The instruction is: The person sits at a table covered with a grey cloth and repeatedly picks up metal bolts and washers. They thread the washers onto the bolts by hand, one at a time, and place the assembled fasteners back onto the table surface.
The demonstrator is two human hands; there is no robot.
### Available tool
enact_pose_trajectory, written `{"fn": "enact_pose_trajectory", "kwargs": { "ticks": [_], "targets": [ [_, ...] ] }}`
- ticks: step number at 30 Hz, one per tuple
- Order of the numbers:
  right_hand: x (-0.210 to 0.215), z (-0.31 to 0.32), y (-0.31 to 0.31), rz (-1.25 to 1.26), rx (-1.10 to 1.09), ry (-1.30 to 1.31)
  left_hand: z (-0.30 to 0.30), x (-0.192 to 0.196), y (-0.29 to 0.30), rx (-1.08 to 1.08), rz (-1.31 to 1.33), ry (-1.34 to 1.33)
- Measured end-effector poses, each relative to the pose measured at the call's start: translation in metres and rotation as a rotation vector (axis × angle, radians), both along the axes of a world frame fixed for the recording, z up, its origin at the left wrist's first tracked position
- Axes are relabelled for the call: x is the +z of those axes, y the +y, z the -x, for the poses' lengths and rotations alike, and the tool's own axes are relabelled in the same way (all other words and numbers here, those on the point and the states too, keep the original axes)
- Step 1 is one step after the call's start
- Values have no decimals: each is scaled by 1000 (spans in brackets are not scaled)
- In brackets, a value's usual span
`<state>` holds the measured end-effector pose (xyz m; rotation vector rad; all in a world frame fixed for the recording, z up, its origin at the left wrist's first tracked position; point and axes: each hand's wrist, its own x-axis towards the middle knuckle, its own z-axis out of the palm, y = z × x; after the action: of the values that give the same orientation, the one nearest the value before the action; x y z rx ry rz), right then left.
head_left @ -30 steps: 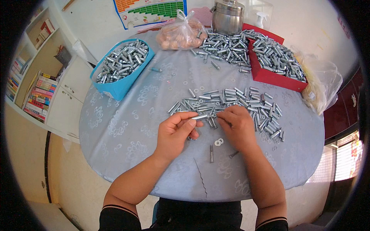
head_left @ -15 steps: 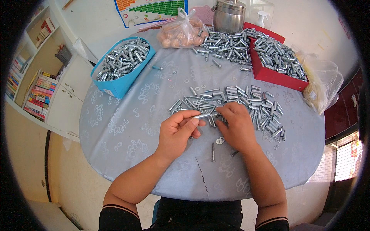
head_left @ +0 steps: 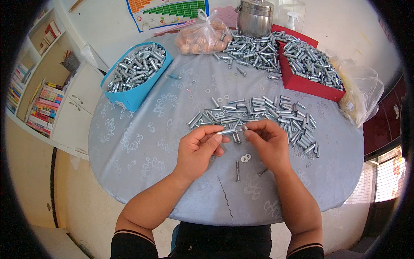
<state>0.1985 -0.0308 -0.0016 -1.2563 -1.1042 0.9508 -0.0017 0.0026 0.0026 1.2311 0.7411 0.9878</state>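
Note:
My left hand [head_left: 200,149] pinches a silver sleeve anchor [head_left: 227,131] between thumb and fingers, its end pointing right. Facing it, my right hand [head_left: 268,141] is closed in a pinch on a small metal nut [head_left: 245,127] at the end of the anchor. Whether the nut touches the thread is too small to tell. Just beyond both hands spreads a loose pile of metal sleeves [head_left: 284,114] with washers among them. Nearer to me lie a bare bolt [head_left: 237,171], a pair of flat washers [head_left: 246,158] and another bolt [head_left: 262,172], partly behind my right wrist.
A blue box [head_left: 133,100] full of anchors stands at the left. A red box [head_left: 310,91] of anchors is at the back right, beside a heap of anchors [head_left: 252,52]. Behind are a bag of eggs [head_left: 202,38], a steel pot [head_left: 255,19] and a plastic bag [head_left: 360,93].
My right hand has drawn back from the edge of the pile and now pinches a nut at the anchor's right end. My left hand holds the anchor nearly still.

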Motion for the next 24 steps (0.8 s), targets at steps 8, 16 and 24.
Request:
{"fn": "enact_pose_trajectory", "kwargs": {
  "ticks": [8,16,24],
  "targets": [
    [2,2,-6,-12,76,2,-1,1,-2,-27,3,15],
    [13,0,-10,84,151,65,1,2,-1,-48,-4,31],
    [15,0,-17,-33,86,-110,-1,4,-2,-77,38,2]
  ]
}}
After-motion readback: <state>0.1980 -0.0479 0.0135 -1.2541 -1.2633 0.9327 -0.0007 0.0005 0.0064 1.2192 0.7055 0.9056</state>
